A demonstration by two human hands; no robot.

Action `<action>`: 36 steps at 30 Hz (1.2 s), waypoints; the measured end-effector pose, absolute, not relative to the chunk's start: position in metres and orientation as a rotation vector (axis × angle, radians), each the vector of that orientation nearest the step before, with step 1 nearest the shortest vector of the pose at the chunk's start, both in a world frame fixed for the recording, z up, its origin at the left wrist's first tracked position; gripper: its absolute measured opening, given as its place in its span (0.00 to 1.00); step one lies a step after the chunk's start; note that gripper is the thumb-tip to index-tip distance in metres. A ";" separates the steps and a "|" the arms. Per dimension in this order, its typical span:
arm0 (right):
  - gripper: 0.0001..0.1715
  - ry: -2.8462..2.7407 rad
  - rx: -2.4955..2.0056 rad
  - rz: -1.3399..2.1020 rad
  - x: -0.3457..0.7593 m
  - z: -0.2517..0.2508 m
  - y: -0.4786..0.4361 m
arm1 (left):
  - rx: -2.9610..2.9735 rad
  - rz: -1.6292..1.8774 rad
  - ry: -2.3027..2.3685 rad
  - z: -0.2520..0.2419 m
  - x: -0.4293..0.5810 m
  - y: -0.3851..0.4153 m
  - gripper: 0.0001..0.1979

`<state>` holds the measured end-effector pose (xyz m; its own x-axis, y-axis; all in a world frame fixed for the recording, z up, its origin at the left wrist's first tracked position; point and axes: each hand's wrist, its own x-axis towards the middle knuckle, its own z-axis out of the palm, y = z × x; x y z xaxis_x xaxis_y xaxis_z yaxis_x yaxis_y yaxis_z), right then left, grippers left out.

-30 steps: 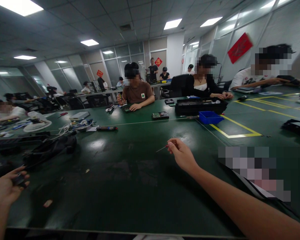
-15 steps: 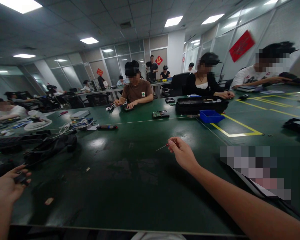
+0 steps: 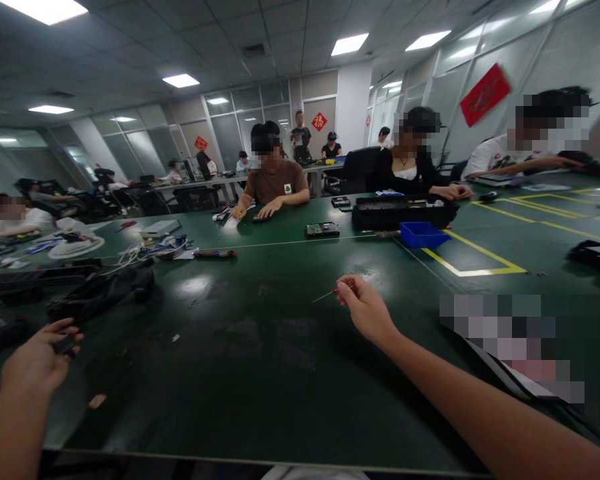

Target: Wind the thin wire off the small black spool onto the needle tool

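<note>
At the left, my left hand (image 3: 37, 357) is closed around a small dark block-like piece (image 3: 64, 343), whose kind I cannot make out. It is raised above the green table (image 3: 205, 400), near a black bag-like bundle (image 3: 105, 293). My right hand (image 3: 363, 303) pinches a thin screwdriver (image 3: 325, 296) with a red part showing at the fingers. Its slim metal shaft points left and slightly down over the table. Most of the screwdriver's handle is hidden in the fingers.
Farther out lie a green circuit board drive (image 3: 323, 229), a blue bin (image 3: 423, 235) and a long black tray (image 3: 405, 212). A dark pen-like tool (image 3: 215, 253) lies near tangled cables (image 3: 135, 252). Several people sit around the table. A blurred flat item (image 3: 510, 360) lies at right.
My left hand has moved right and slightly up with the dark piece in it. My right hand with the screwdriver has stayed nearly still.
</note>
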<state>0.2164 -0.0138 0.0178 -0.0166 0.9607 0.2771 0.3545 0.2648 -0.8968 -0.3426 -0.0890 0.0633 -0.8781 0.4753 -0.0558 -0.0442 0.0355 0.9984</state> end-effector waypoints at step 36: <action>0.19 -1.688 -1.372 0.690 0.217 0.022 -0.018 | 2.000 0.865 1.406 0.010 0.006 0.000 0.19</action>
<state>0.2167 -0.0180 0.0221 -0.0555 0.9641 0.2598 0.5064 0.2515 -0.8248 0.0061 -0.0005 0.0099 0.2491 0.9488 0.1941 0.6013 -0.3086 0.7370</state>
